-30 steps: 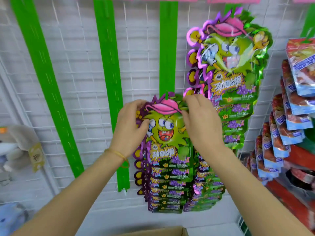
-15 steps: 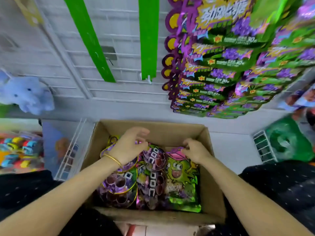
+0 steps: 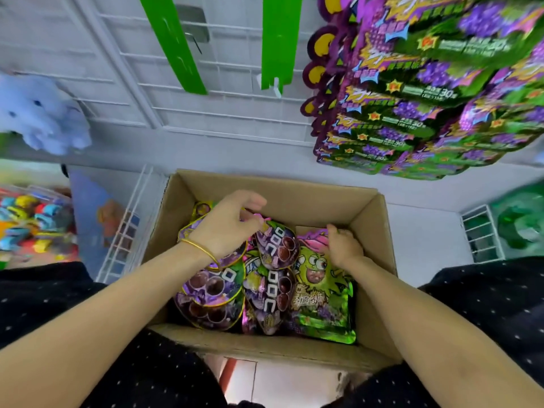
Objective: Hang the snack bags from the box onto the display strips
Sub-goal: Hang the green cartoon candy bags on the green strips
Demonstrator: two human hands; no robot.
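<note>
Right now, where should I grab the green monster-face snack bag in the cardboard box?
Pinch the pink hat end of the green monster-face snack bag from above. It lies flat, face up, beside the right wall of the brown cardboard box, hat end pointing away.

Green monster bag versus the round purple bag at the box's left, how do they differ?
The green monster bag shows a cartoon face in a pink hat; the purple bag shows dark grapes. The green monster bag is straight-sided below, the purple bag rounded, yellow-edged. The right hand grips the green monster bag's top; the left hand reaches over the purple bag. Both lie in the cardboard box.
</note>
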